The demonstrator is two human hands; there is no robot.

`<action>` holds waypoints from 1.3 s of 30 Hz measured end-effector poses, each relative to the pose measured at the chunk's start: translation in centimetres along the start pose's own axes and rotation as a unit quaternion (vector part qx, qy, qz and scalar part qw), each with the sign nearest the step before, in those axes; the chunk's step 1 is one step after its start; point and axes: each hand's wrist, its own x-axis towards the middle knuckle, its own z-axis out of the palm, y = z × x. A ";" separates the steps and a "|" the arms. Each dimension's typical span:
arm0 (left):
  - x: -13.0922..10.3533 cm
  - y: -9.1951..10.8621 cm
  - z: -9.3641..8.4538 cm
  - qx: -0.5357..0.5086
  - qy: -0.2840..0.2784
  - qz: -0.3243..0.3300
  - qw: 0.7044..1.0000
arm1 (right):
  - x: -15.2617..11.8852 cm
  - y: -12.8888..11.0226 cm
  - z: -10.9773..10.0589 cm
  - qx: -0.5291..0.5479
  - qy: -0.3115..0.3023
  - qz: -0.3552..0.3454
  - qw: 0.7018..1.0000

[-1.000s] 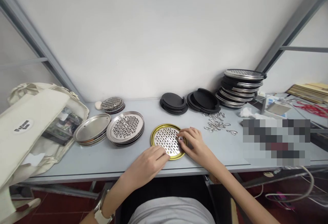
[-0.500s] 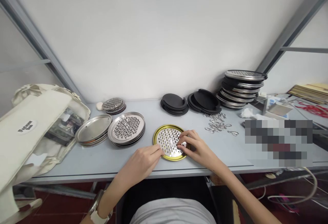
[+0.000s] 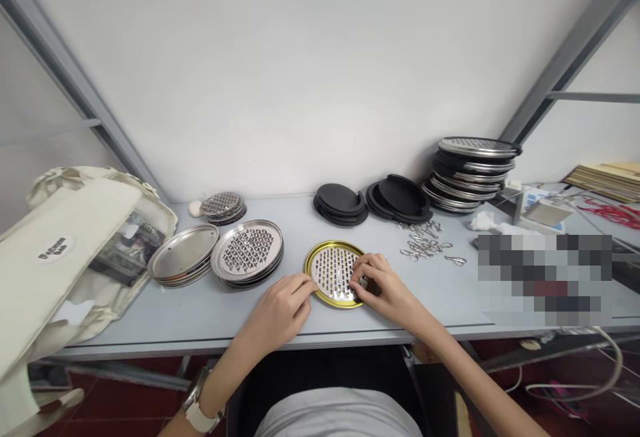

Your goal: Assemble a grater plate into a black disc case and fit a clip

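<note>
With left hand (image 3: pixel 285 305) and right hand (image 3: pixel 381 288) half-curled, grip indeterminate, I am touching the grater disc (image 3: pixel 331 269) and yellow metal tray (image 3: pixel 343 304) between them.

The pierced disc (image 3: pixel 332 267) before me is bright silvery metal, glossy enough to throw glints, its face broken by holes; the yellow dish (image 3: pixel 340 304) around it has a smooth, shiny rim; the grater discs (image 3: pixel 247 253) are metal too, rough with raised teeth inside a smooth border; the plain plates (image 3: pixel 185 252) are smooth metal with a satin sheen; the black holders (image 3: pixel 337 198) look matt and plastic-like; the small clips (image 3: pixel 425 243) are shiny metal; my tabletop (image 3: pixel 200 317) is smooth with a faint sheen; the bag (image 3: pixel 100 207) is matt, creased cream cloth; my shirt (image 3: pixel 340 413) is pale matt cloth, softly wrinkled.
</note>
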 end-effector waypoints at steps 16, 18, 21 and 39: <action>-0.1 -0.2 0.0 -0.030 0.004 -0.009 0.999 | 0.0 -0.2 0.0 0.010 -0.005 -0.002 1.000; -0.1 -0.3 0.0 -0.038 0.004 -0.010 0.999 | 0.0 -0.1 0.0 0.026 -0.012 0.004 1.000; -0.1 -0.4 0.1 -0.040 0.000 -0.010 0.999 | -0.1 0.1 0.1 0.037 -0.016 0.010 0.999; -0.1 -0.4 0.3 -0.009 0.013 -0.029 0.999 | 0.1 -0.3 -0.3 0.071 -0.004 0.022 0.997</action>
